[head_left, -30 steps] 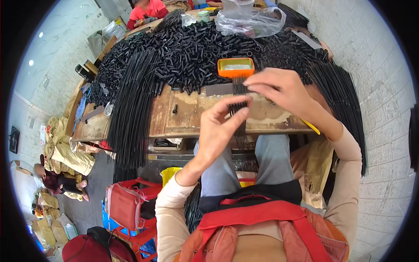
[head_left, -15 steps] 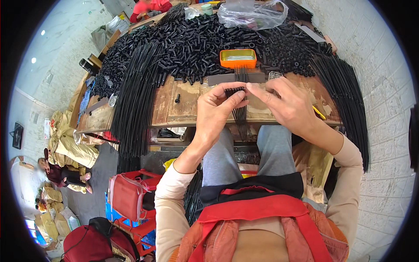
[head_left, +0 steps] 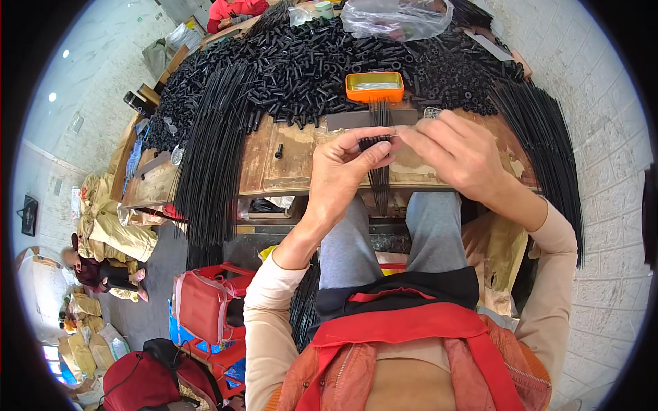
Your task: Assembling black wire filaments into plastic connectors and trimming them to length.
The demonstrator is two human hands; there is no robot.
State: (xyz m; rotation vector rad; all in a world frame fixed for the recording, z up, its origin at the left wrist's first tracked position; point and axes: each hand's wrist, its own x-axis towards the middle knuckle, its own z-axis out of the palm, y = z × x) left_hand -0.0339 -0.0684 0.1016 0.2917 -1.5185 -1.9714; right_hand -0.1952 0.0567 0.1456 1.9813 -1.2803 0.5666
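Note:
My left hand (head_left: 336, 175) pinches a small bunch of thin black rods (head_left: 379, 188) between thumb and forefinger. A row of small black collars shows along the top of its grip, and the rods hang down over the table's front edge. My right hand (head_left: 462, 154) is closed close beside the left fingertips, its thumb and forefinger pinched together at the row's right end. A thin light sliver shows at that pinch, too small to name. Just beyond stands an orange tin (head_left: 375, 97) with thin silvery pins inside. Between tin and hands lies a flat grey bar (head_left: 347, 121).
A large heap of black bolt-like pieces and rings (head_left: 301, 79) covers the table's far half. Long black rods (head_left: 209, 161) overhang at left, more rods (head_left: 541, 144) at right. One black piece (head_left: 279, 151) lies alone. A clear plastic bag (head_left: 397, 19) and another person's red sleeve (head_left: 250, 8) are beyond.
Both hands and the rods have shifted slightly to the right in the picture. The grips stay much the same, with the right fingertips still at the end of the row.

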